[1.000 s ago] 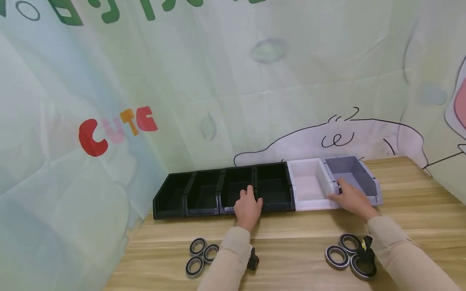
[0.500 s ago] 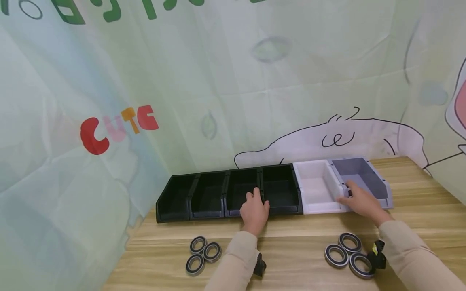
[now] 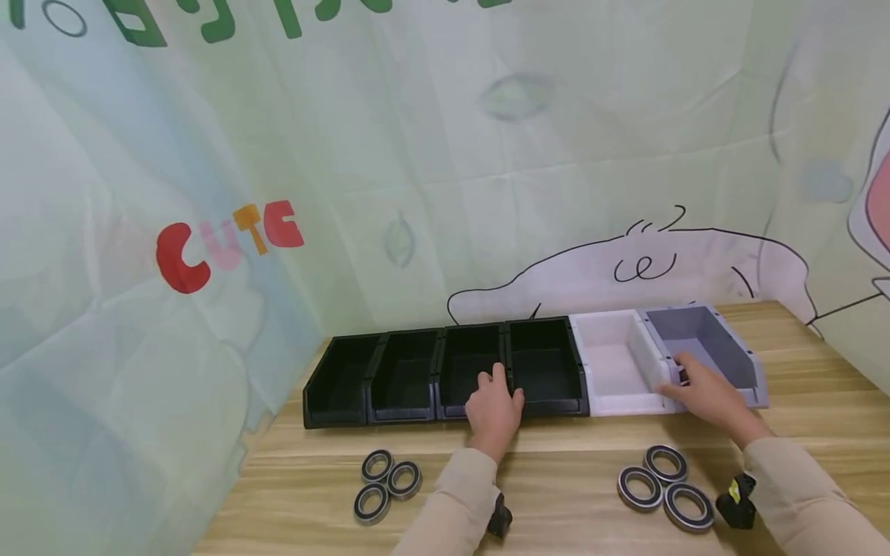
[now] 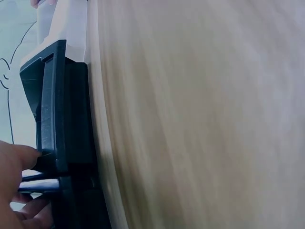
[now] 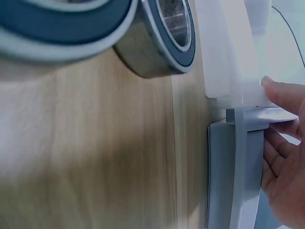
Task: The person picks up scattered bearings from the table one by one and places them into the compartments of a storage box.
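A row of open-front storage bins stands along the back of the table: several black bins [image 3: 549, 408], then a white bin [image 3: 615, 351], then a grey bin [image 3: 695, 332] at the right end. My left hand [image 3: 492, 411] grips the adjoining walls of the two rightmost black bins, thumb in one and fingers in the other. With my right hand [image 3: 715, 398] I pinch the walls where white and grey meet; the right wrist view shows the thumb on the white side and fingers inside the grey bin [image 5: 221, 167]. No contents show in the bins.
Three ball bearings [image 3: 371, 503] lie touching on the wooden table [image 3: 556, 479] at left front. Three larger bearings [image 3: 688, 507] lie at right front, near the right wrist camera [image 3: 737, 502]. A printed cloth backdrop [image 3: 417, 193] hangs behind the bins.
The whole row of bins has slid to the right and slightly toward me, both hands moving along with it and keeping their hold. The bearings have stayed in place.
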The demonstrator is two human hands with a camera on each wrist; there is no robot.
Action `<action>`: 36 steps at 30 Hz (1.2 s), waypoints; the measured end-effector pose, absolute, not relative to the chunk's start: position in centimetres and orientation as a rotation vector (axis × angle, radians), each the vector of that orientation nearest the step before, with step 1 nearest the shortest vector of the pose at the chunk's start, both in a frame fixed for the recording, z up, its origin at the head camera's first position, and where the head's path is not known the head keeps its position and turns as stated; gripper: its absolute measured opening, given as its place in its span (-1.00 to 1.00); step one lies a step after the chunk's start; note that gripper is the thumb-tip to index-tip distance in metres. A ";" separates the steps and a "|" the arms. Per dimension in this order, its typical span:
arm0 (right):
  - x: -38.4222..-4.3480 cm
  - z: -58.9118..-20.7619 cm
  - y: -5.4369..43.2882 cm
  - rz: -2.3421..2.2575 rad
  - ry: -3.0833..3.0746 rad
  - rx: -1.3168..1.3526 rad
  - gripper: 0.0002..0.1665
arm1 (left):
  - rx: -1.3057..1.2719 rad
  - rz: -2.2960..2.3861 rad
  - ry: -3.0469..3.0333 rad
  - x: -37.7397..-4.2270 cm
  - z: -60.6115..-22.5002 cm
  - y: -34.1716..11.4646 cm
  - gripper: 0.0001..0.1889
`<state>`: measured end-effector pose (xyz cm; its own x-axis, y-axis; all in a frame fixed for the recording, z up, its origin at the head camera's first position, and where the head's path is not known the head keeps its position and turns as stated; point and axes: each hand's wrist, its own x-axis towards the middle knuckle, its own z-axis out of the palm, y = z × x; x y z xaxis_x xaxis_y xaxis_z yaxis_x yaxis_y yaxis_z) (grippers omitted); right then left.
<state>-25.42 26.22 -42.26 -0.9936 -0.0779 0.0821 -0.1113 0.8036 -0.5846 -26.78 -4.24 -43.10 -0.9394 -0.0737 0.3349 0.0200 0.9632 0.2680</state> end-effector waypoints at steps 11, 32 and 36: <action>-23.9 -42.7 27.3 0.976 -2.926 0.116 -0.27 | -0.034 -0.298 -2.694 -25.7 -43.4 -3.3 -0.58; -22.6 -43.1 28.9 0.995 -2.895 0.111 -0.28 | -0.061 -0.267 -2.752 -24.5 -43.2 -1.8 -0.57; -22.4 -43.0 29.5 0.989 -2.907 0.101 -0.28 | -0.084 -0.295 -2.731 -24.2 -43.1 -1.4 -0.57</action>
